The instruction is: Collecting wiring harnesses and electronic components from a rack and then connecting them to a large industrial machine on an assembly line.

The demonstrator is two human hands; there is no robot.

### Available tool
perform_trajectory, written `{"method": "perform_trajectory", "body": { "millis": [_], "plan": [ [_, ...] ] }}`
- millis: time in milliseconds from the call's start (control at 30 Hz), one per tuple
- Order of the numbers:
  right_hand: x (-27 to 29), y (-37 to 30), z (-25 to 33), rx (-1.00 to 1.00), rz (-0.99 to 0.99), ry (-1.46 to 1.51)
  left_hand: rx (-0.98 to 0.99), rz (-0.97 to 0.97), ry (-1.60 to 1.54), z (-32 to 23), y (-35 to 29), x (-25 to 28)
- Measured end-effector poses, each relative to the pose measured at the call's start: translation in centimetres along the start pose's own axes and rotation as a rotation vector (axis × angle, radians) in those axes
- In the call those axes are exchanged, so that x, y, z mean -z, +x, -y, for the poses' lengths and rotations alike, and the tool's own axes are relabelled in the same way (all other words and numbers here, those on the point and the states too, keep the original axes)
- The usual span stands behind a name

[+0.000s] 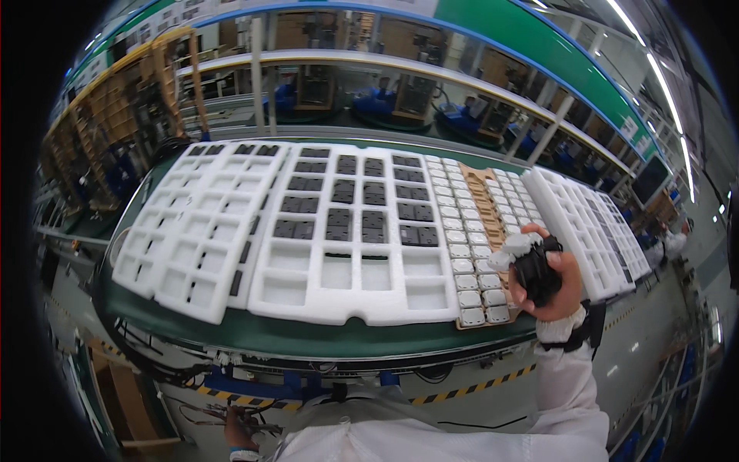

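Note:
My right hand [556, 285] is raised over the right part of the table, fingers wrapped round a black moulded part [537, 271]. A white piece [514, 250] shows at its fingertips, over the rows of small white square parts [471, 299]. Low in the view, in front of the table edge, my left hand [239, 431] is closed round a bunch of thin wire-like pieces [262, 422] that stick out on both sides. Their exact kind is too blurred to tell. In the middle lies a white foam tray [315, 296] with black square parts [362, 225] in its far pockets.
Another foam tray [165, 266] lies at the left, overlapping one beneath, and more trays [573, 219] stand at the right. A brown slotted strip [483, 202] runs between the white parts. The green table [308, 339] has cables [146, 358] below its front edge.

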State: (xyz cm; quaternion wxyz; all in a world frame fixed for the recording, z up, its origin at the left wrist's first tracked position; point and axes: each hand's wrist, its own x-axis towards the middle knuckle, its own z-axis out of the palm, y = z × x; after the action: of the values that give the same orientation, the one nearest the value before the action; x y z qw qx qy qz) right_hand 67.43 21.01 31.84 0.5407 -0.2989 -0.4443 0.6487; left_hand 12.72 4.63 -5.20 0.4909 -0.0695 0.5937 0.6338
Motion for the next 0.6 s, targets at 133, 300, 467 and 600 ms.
{"method": "perform_trajectory", "body": {
  "millis": [133, 300, 467, 600],
  "plan": [
    [-4.6, 0.1, -3.7, -0.021, 0.179, 0.133, -0.028, -0.033, 0.009, -1.0, -3.7, 0.0],
    [-10.7, -1.0, -10.5, -0.256, 0.494, 0.411, -0.085, 0.106, -0.076, -1.2, -5.7, 0.8],
    [-14.7, -1.0, -18.4, -0.786, 0.728, 0.421, -0.233, 0.078, -0.295, -2.7, -11.8, -0.2],
    [-21.8, -0.5, -25.0, -1.035, 0.783, 0.398, -0.236, 0.116, -0.357, -4.6, -14.7, 1.9]
  ]
}}
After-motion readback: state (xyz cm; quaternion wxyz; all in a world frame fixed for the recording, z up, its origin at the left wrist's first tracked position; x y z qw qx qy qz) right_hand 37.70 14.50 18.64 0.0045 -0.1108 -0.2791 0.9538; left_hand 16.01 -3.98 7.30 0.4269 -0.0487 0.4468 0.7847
